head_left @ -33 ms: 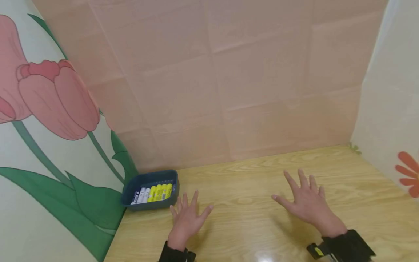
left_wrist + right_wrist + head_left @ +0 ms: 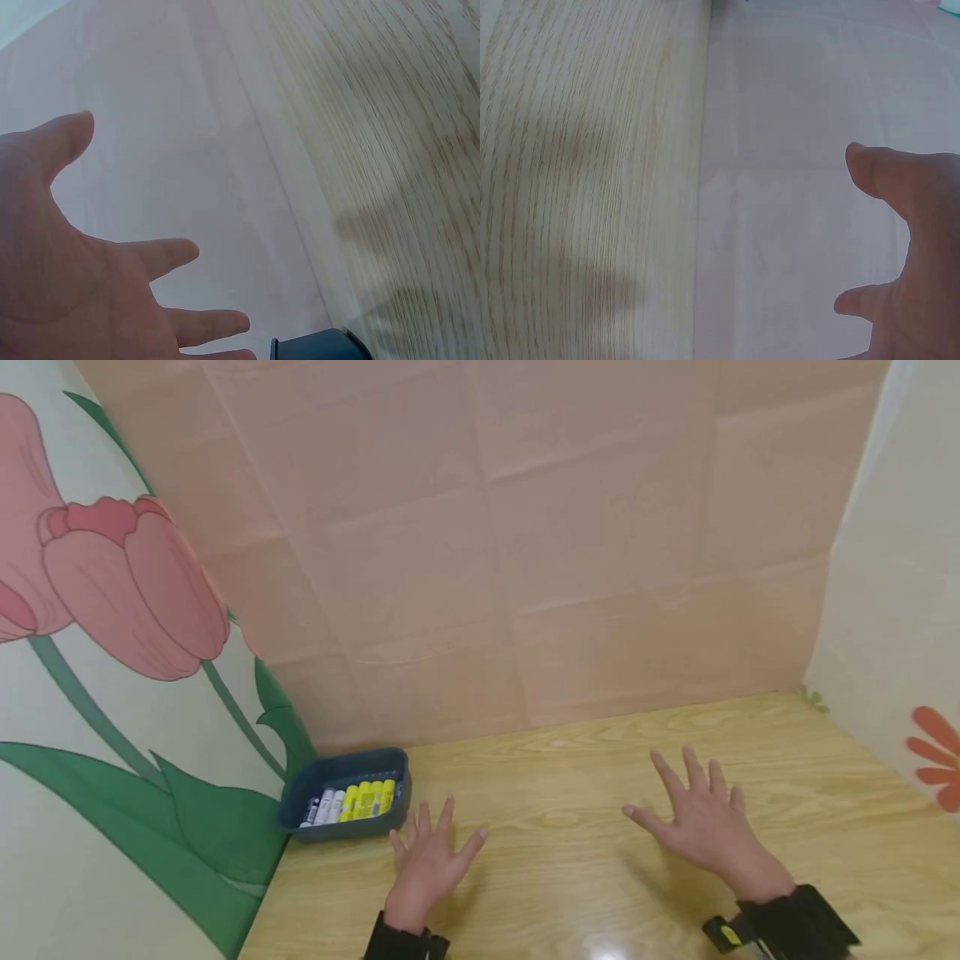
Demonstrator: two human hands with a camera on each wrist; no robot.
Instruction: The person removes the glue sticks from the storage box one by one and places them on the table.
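A pale wooden table [image 2: 585,777] fills the booth floor, and a dark blue tray [image 2: 300,789] (yellow and white sticks inside) sits directly on the table's far-left corner.

Table [image 2: 600,793]: light wood grain, glossy. Tray [image 2: 341,770]: dark blue plastic, prob. matt. Backdrop [image 2: 525,527]: creased paper/cloth.
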